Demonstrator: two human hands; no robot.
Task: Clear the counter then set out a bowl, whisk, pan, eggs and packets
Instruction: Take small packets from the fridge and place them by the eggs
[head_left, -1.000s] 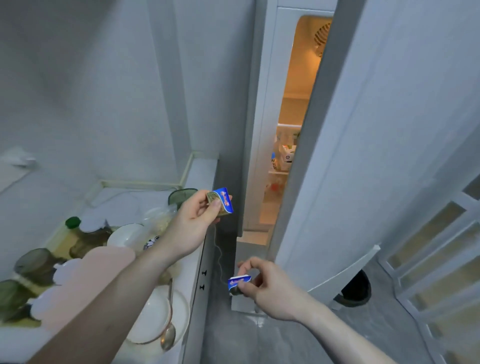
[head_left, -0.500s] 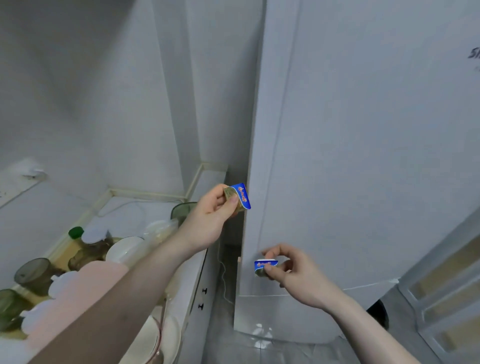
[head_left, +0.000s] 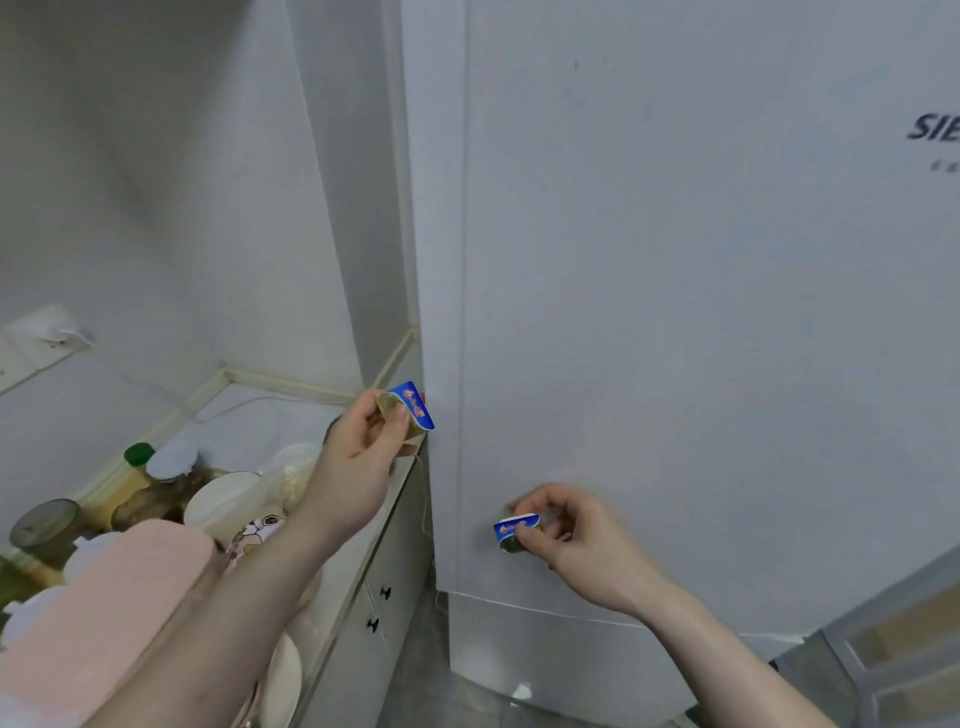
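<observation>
You are pinching one blue packet (head_left: 410, 410) in your left hand (head_left: 358, 457) above the desk (head_left: 291, 410) edge, and a second packet (head_left: 515, 530) in your right hand (head_left: 576, 540) lower down. The fridge door (head_left: 675, 312), ajar a second ago, is now sitting closed: fetching is finishing, and setting out appears next.

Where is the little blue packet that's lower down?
In the head view, the lower blue packet is pinched in the right hand, low and right of centre, in front of the white fridge door near its bottom edge.
</observation>
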